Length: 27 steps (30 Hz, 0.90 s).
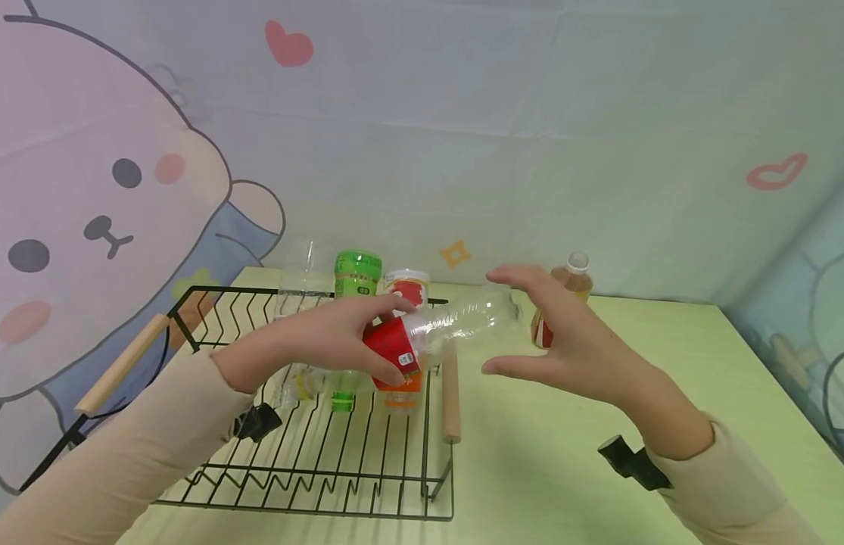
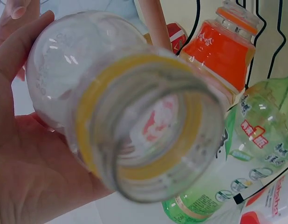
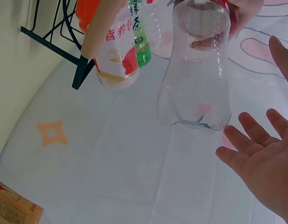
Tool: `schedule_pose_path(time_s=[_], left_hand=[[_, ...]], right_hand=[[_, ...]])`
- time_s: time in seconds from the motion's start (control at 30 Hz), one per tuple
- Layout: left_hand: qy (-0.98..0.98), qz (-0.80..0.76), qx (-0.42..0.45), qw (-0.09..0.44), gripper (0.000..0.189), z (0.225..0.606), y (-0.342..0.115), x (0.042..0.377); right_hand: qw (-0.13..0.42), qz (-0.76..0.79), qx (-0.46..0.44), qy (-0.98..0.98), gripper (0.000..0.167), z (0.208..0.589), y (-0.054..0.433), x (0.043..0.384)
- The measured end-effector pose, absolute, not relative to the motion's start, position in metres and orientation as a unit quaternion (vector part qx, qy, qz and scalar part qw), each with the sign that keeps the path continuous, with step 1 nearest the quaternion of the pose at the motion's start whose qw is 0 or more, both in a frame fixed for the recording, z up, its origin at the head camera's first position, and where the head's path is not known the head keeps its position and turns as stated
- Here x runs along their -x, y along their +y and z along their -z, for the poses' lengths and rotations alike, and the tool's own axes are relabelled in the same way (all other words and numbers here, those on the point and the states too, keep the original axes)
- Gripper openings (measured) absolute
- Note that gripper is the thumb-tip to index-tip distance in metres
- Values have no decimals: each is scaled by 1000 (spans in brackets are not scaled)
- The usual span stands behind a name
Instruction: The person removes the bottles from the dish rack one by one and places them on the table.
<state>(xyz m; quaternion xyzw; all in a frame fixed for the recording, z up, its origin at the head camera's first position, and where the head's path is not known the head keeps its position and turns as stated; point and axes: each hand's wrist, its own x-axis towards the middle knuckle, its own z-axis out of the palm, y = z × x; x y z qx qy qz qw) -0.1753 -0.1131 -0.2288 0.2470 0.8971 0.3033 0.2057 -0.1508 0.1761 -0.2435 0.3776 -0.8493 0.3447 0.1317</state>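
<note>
A clear plastic bottle (image 1: 462, 322) with a red label lies nearly level above the rack's right side. My left hand (image 1: 326, 333) grips it round the label, thumb in front and fingers behind. In the left wrist view, the uncapped mouth with its yellow neck ring (image 2: 85, 116) faces the camera. Just off the bottle's base, my right hand (image 1: 565, 344) is spread, thumb and fingers apart and nothing between them. The right wrist view shows the lobed base (image 3: 195, 112) beside those fingertips.
Below the left hand, a black wire rack (image 1: 306, 473) with wooden handles (image 1: 451, 401) holds a green bottle (image 1: 357, 272), an orange-labelled bottle (image 1: 399, 386) and a clear bottle (image 1: 302, 280). An amber bottle (image 1: 577, 281) stands on the table behind the right hand. A printed cloth (image 1: 599, 91) hangs behind.
</note>
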Motion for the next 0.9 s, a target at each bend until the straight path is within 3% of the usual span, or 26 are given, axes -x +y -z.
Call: schedule_pose_path(time_s=[0.57, 0.9], left_hand=[[888, -285, -264, 246, 69, 231, -99, 170], [885, -272, -283, 251, 68, 230, -94, 168]], right_hand=[[31, -311, -381, -870, 80, 244, 161, 146], [25, -264, -390, -882, 79, 247, 159, 145]])
